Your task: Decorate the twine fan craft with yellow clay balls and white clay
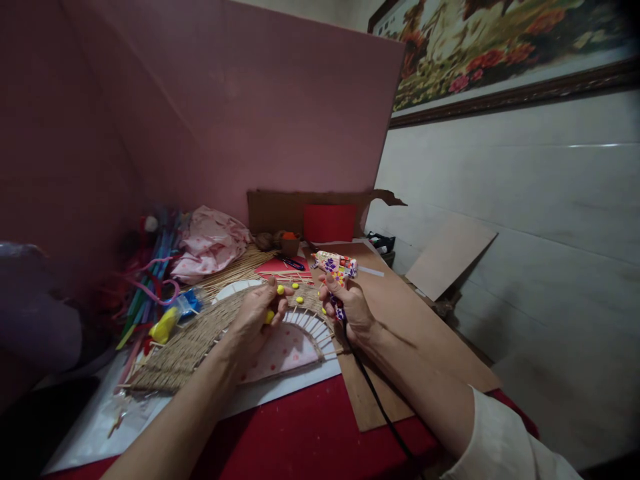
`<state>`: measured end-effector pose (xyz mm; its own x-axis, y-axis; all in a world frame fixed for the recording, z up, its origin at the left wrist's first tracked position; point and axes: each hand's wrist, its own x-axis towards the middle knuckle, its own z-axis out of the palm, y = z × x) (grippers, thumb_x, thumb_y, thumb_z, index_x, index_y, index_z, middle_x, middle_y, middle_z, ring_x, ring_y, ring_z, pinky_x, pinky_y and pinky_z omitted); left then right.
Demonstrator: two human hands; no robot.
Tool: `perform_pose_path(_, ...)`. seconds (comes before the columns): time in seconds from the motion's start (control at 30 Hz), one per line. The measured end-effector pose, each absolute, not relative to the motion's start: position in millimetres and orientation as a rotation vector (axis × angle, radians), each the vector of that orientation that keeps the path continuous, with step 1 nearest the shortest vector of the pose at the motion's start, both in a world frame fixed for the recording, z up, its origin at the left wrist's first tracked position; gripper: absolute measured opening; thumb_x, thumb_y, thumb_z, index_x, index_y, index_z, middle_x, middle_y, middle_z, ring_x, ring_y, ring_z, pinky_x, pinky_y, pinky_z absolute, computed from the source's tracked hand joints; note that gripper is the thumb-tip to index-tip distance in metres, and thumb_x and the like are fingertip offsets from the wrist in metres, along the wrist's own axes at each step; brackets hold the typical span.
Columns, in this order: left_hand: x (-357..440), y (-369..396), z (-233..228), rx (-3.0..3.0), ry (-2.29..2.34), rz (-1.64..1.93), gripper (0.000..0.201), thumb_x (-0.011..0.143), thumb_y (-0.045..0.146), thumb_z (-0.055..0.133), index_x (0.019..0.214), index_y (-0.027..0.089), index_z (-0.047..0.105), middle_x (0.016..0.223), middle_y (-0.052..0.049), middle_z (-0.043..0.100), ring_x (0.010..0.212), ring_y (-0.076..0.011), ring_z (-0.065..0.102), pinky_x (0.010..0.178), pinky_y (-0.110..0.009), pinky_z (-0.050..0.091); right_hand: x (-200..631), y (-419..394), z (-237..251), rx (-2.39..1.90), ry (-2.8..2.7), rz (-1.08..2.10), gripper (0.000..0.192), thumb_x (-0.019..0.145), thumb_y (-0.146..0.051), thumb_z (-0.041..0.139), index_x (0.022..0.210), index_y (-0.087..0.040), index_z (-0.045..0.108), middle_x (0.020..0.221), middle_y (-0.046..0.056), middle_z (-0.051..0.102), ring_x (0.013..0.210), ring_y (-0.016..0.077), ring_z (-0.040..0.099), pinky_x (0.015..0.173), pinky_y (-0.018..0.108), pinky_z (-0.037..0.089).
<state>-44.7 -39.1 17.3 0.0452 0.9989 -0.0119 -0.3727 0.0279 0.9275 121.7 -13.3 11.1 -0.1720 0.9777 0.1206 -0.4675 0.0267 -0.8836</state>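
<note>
My right hand (350, 307) grips a flower-patterned glue gun (336, 264) by its handle, and a black cord (373, 393) trails back along my forearm. My left hand (260, 310) pinches a small yellow pom-pom (269, 317) just left of the gun's nozzle. Both hands hover over a woven twine fan-shaped piece (195, 343) with wooden sticks radiating over a pink polka-dot semicircle (285, 353). Other yellow pom-poms (299, 300) sit on the weave.
Brown cardboard (400, 320) lies under my right arm on a red table (300, 433). Pipe cleaners (150, 280), a pink crumpled bag (213, 243), scissors (290, 262), red paper (329, 223) and a yellow bottle (164, 325) crowd the back left. A pink board (250, 107) stands behind.
</note>
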Motion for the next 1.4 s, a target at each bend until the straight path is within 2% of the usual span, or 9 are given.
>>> perform_pose_path(0.13, -53, -38, 24, 1.005, 0.920, 1.366, 0.034, 0.062, 0.039, 0.077, 0.072, 0.012, 0.060, 0.058, 0.000, 0.060, 0.028, 0.0000, 0.032, 0.027, -0.015, 0.014, 124, -13, 12, -0.700, -1.046, 1.530, 0.041, 0.067, -0.050, 0.073, 0.079, -0.015, 0.056, 0.057, -0.004, 0.057, 0.032, 0.0036, 0.040, 0.026, 0.014, 0.030)
perform_pose_path(0.23, -67, -34, 30, 1.014, 0.973, 1.506, 0.036, 0.053, 0.033, 0.082, 0.067, 0.014, 0.055, 0.049, 0.006, 0.052, 0.027, -0.0011, 0.031, 0.026, -0.014, 0.014, 128, -12, 14, -0.718, -1.186, 1.599, 0.041, 0.072, -0.053, 0.067, 0.085, -0.015, 0.057, 0.059, -0.003, 0.058, 0.033, 0.0036, 0.041, 0.027, 0.014, 0.029)
perform_pose_path(0.33, -82, -29, 32, 0.956, 1.040, 1.624, 0.040, 0.054, 0.041, 0.080, 0.065, 0.015, 0.052, 0.047, 0.007, 0.047, 0.028, -0.0020, 0.033, 0.026, -0.013, 0.014, 128, -12, 19, -0.809, -1.386, 1.579, 0.039, 0.073, -0.052, 0.065, 0.079, -0.014, 0.058, 0.058, -0.002, 0.058, 0.032, 0.0040, 0.040, 0.026, 0.015, 0.027)
perform_pose_path(0.47, -94, -23, 25, 0.925, 1.102, 1.721, 0.042, 0.056, 0.046, 0.076, 0.071, 0.012, 0.057, 0.052, 0.004, 0.053, 0.028, -0.0021, 0.034, 0.025, -0.013, 0.015, 122, -11, 33, -0.914, -1.530, 1.501, 0.026, 0.070, -0.035, 0.071, 0.065, -0.015, 0.055, 0.051, -0.003, 0.054, 0.032, 0.0040, 0.036, 0.027, 0.017, 0.025)
perform_pose_path(0.63, -102, -19, 17, 0.795, 1.161, 1.843, 0.045, 0.047, 0.035, 0.081, 0.077, 0.013, 0.058, 0.064, 0.001, 0.062, 0.028, -0.0018, 0.036, 0.025, -0.014, 0.018, 105, -2, 54, -0.961, -1.513, 1.486, 0.017, 0.064, -0.022, 0.074, 0.064, -0.016, 0.058, 0.047, -0.003, 0.053, 0.037, 0.0071, 0.042, 0.031, 0.018, 0.027)
perform_pose_path(0.83, -113, -14, 10, 0.658, 1.190, 1.918, 0.041, 0.054, 0.045, 0.076, 0.067, 0.013, 0.054, 0.053, 0.006, 0.052, 0.029, -0.0024, 0.037, 0.027, -0.014, 0.016, 82, 11, 70, -0.988, -1.560, 1.536, 0.022, 0.062, -0.029, 0.078, 0.061, -0.016, 0.059, 0.049, -0.002, 0.054, 0.041, 0.0078, 0.046, 0.033, 0.016, 0.026)
perform_pose_path(1.07, -111, -16, 12, 0.637, 1.161, 1.926, 0.047, 0.063, 0.058, 0.067, 0.072, 0.012, 0.057, 0.050, 0.005, 0.049, 0.029, -0.0035, 0.037, 0.027, -0.015, 0.018, 60, 25, 71, -1.224, -1.956, 1.511, 0.049, 0.063, -0.062, 0.069, 0.056, -0.015, 0.058, 0.049, 0.003, 0.057, 0.037, 0.0088, 0.044, 0.029, 0.018, 0.025)
perform_pose_path(1.23, -110, -17, 13, 0.611, 1.163, 1.934, 0.049, 0.067, 0.062, 0.061, 0.069, 0.013, 0.055, 0.048, 0.005, 0.049, 0.028, -0.0044, 0.037, 0.026, -0.015, 0.018, 49, 37, 67, -1.205, -2.049, 1.507, 0.051, 0.064, -0.065, 0.066, 0.059, -0.015, 0.060, 0.044, 0.001, 0.056, 0.032, 0.0050, 0.037, 0.028, 0.015, 0.023)
perform_pose_path(1.4, -111, -16, 15, 0.540, 1.179, 1.998, 0.051, 0.068, 0.065, 0.057, 0.066, 0.014, 0.052, 0.044, 0.006, 0.047, 0.027, -0.0045, 0.036, 0.026, -0.015, 0.017, 47, 48, 71, -1.206, -2.054, 1.420, 0.059, 0.062, -0.072, 0.061, 0.058, -0.014, 0.059, 0.049, 0.005, 0.058, 0.032, 0.0065, 0.041, 0.026, 0.017, 0.026)
